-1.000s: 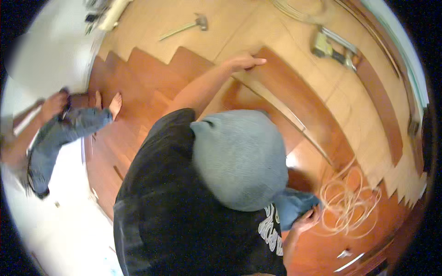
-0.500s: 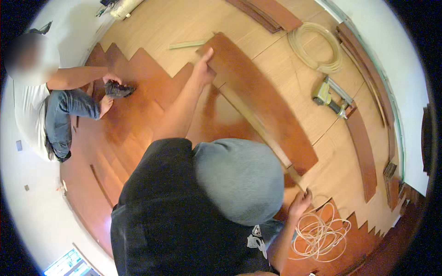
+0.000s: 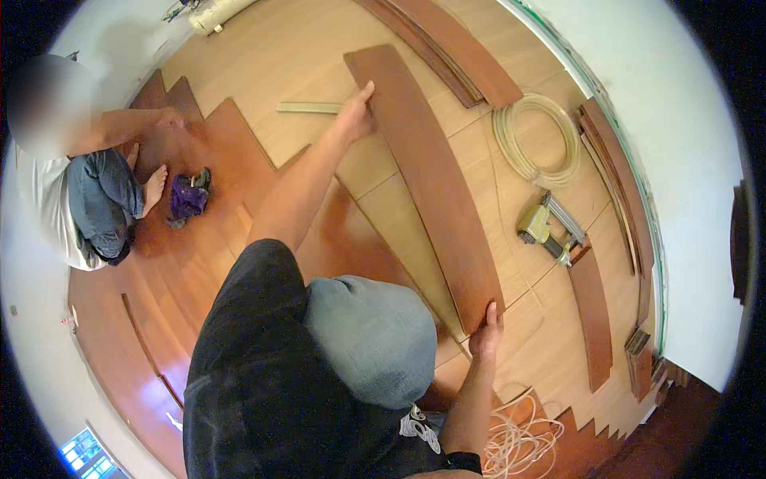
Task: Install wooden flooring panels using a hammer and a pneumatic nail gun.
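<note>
A long reddish-brown floor plank (image 3: 431, 191) slants across the middle, from far left to near right. My left hand (image 3: 357, 113) is closed on its left edge near the far end, thumb on top. At the near end, my right hand (image 3: 485, 335) grips the corner, thumb also on the upper face. Beside the plank lies laid reddish flooring (image 3: 355, 231), with a strip of pale subfloor (image 3: 407, 231) between the two. A narrow pale strip (image 3: 307, 108) lies just left of my left hand.
A yellow-green nail gun (image 3: 544, 231) rests by a loose plank at right, below a coiled clear hose (image 3: 535, 140). Stacked planks (image 3: 447, 56) lie at the back. Tangled pale tubing (image 3: 519, 439) is near my right forearm. At left, a co-worker (image 3: 104, 191) sits beside a purple-black cloth item (image 3: 189, 198).
My right hand has come up from the floor strip onto the plank's near end. My left hand keeps its hold. The co-worker's hand has left the dark cloth item, now on the floor.
</note>
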